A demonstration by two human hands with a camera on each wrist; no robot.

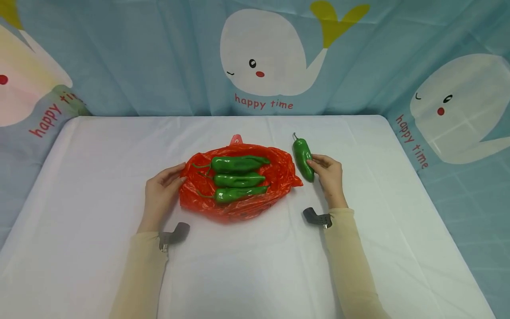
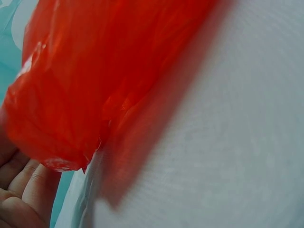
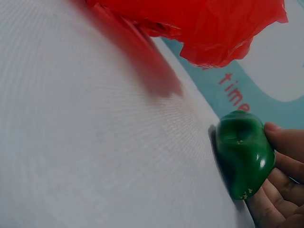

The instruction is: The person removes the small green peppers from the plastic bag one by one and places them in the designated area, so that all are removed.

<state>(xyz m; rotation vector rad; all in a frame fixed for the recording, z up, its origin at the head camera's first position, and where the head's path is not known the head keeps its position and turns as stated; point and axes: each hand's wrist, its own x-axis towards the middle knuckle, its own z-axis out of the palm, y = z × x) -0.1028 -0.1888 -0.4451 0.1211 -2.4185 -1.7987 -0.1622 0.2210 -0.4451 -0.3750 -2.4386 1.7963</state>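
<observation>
Head view: At a table (image 1: 247,266) backed by a blue cloth (image 1: 159,66) printed with whales, a person's left hand (image 1: 161,188) appears to pinch the left end of an open red plastic bag (image 1: 247,212). Three green peppers (image 1: 240,179) lie in it side by side. The right hand (image 1: 327,175) grips a loose pepper (image 1: 303,157) just beyond the bag's right end, its stem pointing away from the person. The step in hand looks to be handling that single pepper while the left hand steadies the bag; whether it is bound in or out cannot be told.

Left wrist view: Red plastic fills much of the frame, the left hand's fingers at its lower end; the exact hold is partly hidden.

Right wrist view: The thumb presses one side of the loose pepper, fingers on the other, the bag near but apart. Whether the pepper rests on the table or sits slightly raised is unclear. The next move likely calls for a firm grasp on the smooth skin and a bag mouth kept wide.
</observation>
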